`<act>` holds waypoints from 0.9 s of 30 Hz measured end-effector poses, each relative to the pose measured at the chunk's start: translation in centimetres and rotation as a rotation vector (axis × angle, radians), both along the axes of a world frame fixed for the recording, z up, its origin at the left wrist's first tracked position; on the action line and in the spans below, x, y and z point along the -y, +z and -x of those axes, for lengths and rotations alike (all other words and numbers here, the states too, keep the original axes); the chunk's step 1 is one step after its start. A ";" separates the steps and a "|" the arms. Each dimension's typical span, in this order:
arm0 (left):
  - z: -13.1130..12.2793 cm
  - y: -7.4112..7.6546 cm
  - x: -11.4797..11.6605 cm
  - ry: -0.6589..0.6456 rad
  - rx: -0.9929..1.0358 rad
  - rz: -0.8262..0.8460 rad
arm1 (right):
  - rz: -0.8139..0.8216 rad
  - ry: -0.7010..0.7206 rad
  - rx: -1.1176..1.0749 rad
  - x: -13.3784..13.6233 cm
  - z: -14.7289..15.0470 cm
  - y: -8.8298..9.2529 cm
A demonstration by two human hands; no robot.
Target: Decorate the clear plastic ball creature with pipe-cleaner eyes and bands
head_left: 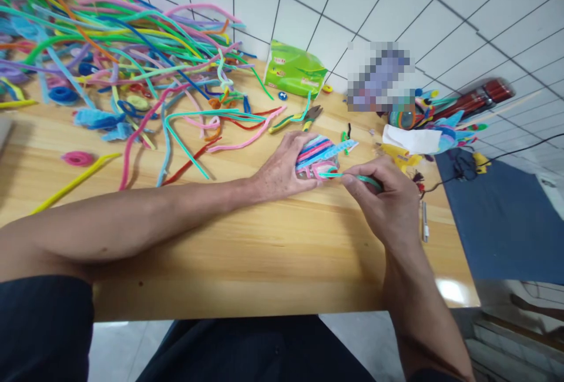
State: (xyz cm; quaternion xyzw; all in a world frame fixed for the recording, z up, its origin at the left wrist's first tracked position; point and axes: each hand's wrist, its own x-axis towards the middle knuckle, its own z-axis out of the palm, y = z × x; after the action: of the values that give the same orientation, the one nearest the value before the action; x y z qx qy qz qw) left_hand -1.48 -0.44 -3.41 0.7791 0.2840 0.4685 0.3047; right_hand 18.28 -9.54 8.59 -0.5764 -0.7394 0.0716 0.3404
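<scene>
My left hand [282, 170] curls around a small object wrapped in pink, blue and teal pipe cleaners [319, 156] and holds it against the wooden table [264, 253]. My right hand [388, 203] pinches a teal pipe cleaner [352, 177] whose end meets the wrapped object's lower edge. Both forearms rest over the table's near part.
A big heap of loose coloured pipe cleaners [123, 47] covers the table's far left. Pliers [311, 116] and a green packet [295, 70] lie behind the hands. Finished craft pieces [423, 135] sit at the far right, a pen [424, 223] near the right edge, with a blue mat [497, 223] on the floor beyond it.
</scene>
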 end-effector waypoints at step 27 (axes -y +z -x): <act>0.2 0.3 0.1 -0.051 -0.029 -0.011 | -0.348 -0.048 0.462 -1.0 2.4 -1.6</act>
State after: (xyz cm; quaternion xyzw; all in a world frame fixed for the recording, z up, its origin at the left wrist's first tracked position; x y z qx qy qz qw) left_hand -1.65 -0.56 -3.14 0.7944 0.2659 0.4509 0.3081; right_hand 15.85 -8.54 6.95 -0.5277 -0.7847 -0.1976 0.2581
